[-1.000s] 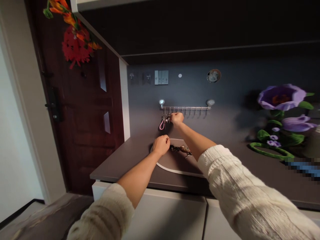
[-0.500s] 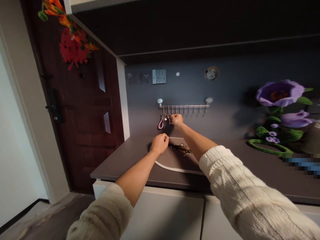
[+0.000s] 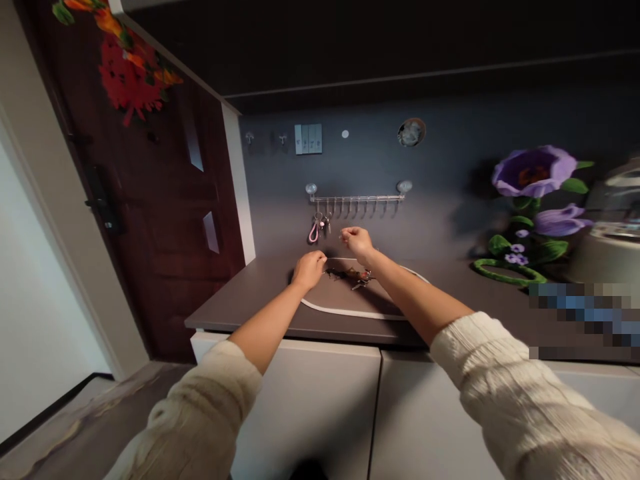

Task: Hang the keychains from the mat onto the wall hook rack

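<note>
My right hand is just below and in front of the hook rail, its fingers bent with a small gap at the tips. I see nothing clearly held there. To its left, a bunch of keys with a pink strap and another small bunch of keys hang from the leftmost hooks. My left hand is lower, over the left edge of a white-rimmed tray, with thumb and fingertips pinched together; whatever is between them is too small to make out. More keys lie in the tray, partly behind my right forearm.
A purple artificial flower stands at the right of the dark countertop, beside a pale lamp-like object. A dark cabinet overhangs the counter. Small wall hooks and a switch panel are above the rail. The door is at left.
My right hand has drawn away from the hanging keys, toward me and to the right. Both bunches stay on their hooks. My left hand remains by the tray, and the view has shifted slightly.
</note>
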Demonstrator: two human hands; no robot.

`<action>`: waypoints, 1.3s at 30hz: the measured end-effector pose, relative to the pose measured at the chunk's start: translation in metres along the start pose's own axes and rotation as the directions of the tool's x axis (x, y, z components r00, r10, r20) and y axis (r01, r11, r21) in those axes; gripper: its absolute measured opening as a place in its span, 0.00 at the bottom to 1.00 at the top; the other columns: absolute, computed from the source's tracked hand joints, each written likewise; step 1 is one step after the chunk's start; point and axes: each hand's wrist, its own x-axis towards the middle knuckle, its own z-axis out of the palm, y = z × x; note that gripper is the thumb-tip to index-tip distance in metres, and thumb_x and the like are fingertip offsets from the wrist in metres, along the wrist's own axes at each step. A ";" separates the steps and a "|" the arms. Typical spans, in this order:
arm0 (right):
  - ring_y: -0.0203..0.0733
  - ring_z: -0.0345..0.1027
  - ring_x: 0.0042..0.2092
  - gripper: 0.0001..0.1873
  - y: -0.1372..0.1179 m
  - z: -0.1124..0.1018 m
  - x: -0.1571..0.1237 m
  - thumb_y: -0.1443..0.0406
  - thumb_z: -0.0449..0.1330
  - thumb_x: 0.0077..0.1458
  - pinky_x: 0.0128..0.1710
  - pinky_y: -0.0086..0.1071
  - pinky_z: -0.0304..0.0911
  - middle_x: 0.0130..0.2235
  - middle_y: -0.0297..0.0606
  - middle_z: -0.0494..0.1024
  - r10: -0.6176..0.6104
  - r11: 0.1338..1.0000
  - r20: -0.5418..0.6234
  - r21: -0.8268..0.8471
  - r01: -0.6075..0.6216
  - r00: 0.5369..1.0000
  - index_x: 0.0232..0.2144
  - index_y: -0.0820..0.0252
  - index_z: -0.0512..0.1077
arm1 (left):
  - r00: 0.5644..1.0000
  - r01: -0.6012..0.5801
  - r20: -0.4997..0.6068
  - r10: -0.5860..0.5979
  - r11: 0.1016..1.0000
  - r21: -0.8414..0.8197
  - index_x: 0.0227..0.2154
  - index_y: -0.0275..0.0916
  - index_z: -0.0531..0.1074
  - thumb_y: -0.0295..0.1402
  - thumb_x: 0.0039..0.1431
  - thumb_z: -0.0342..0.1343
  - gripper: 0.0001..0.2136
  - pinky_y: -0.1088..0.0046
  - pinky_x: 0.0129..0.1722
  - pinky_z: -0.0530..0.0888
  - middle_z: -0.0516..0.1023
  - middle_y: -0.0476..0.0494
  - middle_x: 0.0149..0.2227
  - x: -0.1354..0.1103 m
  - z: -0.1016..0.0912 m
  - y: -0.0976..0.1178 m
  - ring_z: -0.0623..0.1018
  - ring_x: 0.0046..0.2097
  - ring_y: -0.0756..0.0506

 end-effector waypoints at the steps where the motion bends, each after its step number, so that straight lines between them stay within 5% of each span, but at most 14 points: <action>1: 0.30 0.64 0.25 0.08 0.000 -0.004 -0.007 0.68 0.51 0.47 0.30 0.26 0.61 0.26 0.37 0.74 0.040 0.998 0.025 0.040 -0.041 0.999 0.28 0.65 0.69 | 1.000 -0.013 0.005 0.013 1.000 0.001 0.33 0.39 0.72 0.31 0.58 0.45 0.10 0.74 0.39 0.65 0.76 0.44 0.35 0.000 0.001 0.002 0.72 0.38 0.48; 5: 0.31 0.66 0.28 0.07 0.006 -0.017 -0.031 0.68 0.52 0.48 0.32 0.27 0.61 0.28 0.38 0.74 0.085 0.995 0.069 0.036 -0.088 0.994 0.29 0.65 0.69 | 0.998 -0.044 0.042 0.042 0.998 0.035 0.35 0.40 0.72 0.31 0.58 0.45 0.10 0.73 0.41 0.65 0.75 0.44 0.37 -0.001 0.003 0.007 0.72 0.40 0.48; 11: 0.33 0.67 0.31 0.08 0.023 -0.028 -0.052 0.69 0.53 0.49 0.35 0.27 0.61 0.30 0.38 0.76 0.034 0.975 0.120 -0.224 -0.007 0.992 0.32 0.64 0.70 | 0.997 0.045 0.061 -0.055 0.985 0.165 0.34 0.41 0.74 0.31 0.57 0.47 0.10 0.73 0.41 0.64 0.74 0.42 0.37 -0.001 0.010 0.012 0.72 0.40 0.47; 19: 0.39 0.69 0.39 0.11 0.015 -0.030 -0.066 0.69 0.51 0.52 0.40 0.27 0.58 0.37 0.43 0.77 -0.070 0.738 0.301 -0.625 0.253 0.951 0.34 0.64 0.73 | 0.986 0.046 0.140 -0.088 0.959 0.278 0.35 0.42 0.75 0.35 0.57 0.48 0.11 0.70 0.42 0.63 0.75 0.43 0.40 0.009 0.020 0.018 0.72 0.42 0.46; 26: 0.41 0.69 0.41 0.13 0.021 -0.023 -0.062 0.69 0.50 0.52 0.40 0.28 0.58 0.39 0.46 0.76 -0.041 0.654 0.342 -0.701 0.284 0.939 0.36 0.64 0.73 | 0.974 -0.031 0.221 -0.050 0.937 0.348 0.35 0.42 0.75 0.35 0.57 0.48 0.11 0.68 0.42 0.62 0.74 0.41 0.40 0.011 0.023 0.017 0.71 0.43 0.44; 39: 0.44 0.69 0.42 0.14 0.018 -0.023 -0.062 0.69 0.50 0.52 0.41 0.30 0.58 0.40 0.48 0.76 -0.007 0.652 0.331 -0.714 0.255 0.943 0.37 0.65 0.73 | 0.971 -0.063 0.239 -0.015 0.947 0.316 0.33 0.39 0.74 0.29 0.57 0.46 0.11 0.66 0.43 0.61 0.73 0.40 0.40 0.011 0.023 0.012 0.70 0.43 0.44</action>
